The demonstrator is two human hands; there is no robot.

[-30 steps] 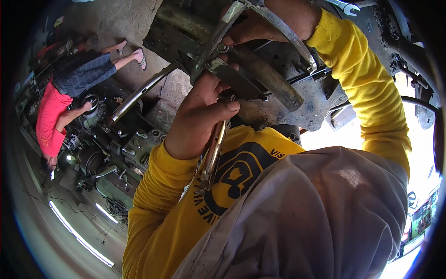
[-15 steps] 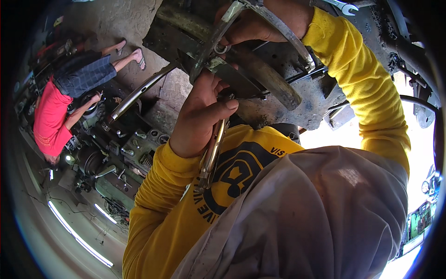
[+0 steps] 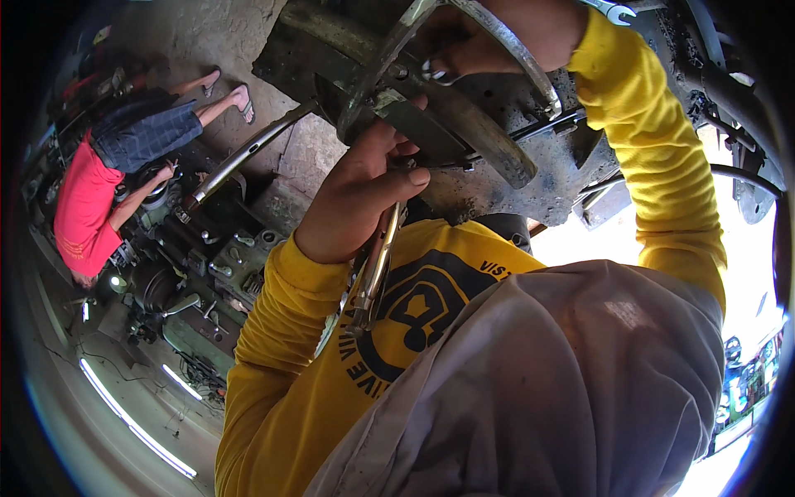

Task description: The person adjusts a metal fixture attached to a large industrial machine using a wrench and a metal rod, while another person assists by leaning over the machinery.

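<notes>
Dark steel plate [image 3: 426, 132] sits beneath the curved frame [image 3: 383, 62], beside the tube [image 3: 489, 142]. The left hand [image 3: 356, 186] is curled around the plate's near edge, one fingertip showing beyond it; the thumb lies over the upper end of the bright bar [image 3: 377, 269], and whether it grips the bar cannot be told. The right hand [image 3: 513, 37] is closed to a fingertip pinch on a small bright ring [image 3: 436, 76], between the frame's two arms.

Brace the plate firmly with the left hand so that it should not shift. Pinch the ring lightly by its rim and hold it square. Guard against a drop: finger room appears tight, and recovery could be awkward.
</notes>
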